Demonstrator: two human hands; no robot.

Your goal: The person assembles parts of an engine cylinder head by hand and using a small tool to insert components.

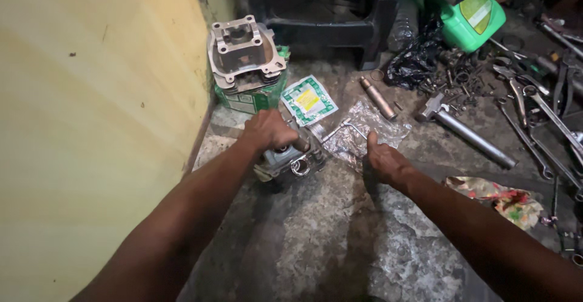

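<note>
Near the middle of the frame, our left hand (268,129) is closed down over the top of a small grey metal engine part (284,159) that stands on the concrete floor (340,241), just beside the yellow wall (91,126) filling the left side. A metal ring (300,167) shows at the lower right edge of that part, below our knuckles. Our right hand (384,159) sits a little to the right, fingers curled together and pressing on the near edge of a crumpled clear plastic bag (364,133) that lies flat on the floor; whether it pinches the bag or only rests on it, we cannot tell. A thin bent metal rod (340,129) lies between the two hands, on the bag.

Above the left hand, towards the upper centre-left, a grey cylinder block (246,53) sits on top of a green and white box (252,98). Just to its right lies a flat green-bordered packet (308,100) with a yellow label. Further right we see a short metal pin (378,97), a hammer (464,132), a black plastic bag (416,65) and a green jug (472,20) at the upper right. Spanners (540,111) lie scattered along the right edge, and a patterned rag (501,200) lies at the right, beside our right forearm.
</note>
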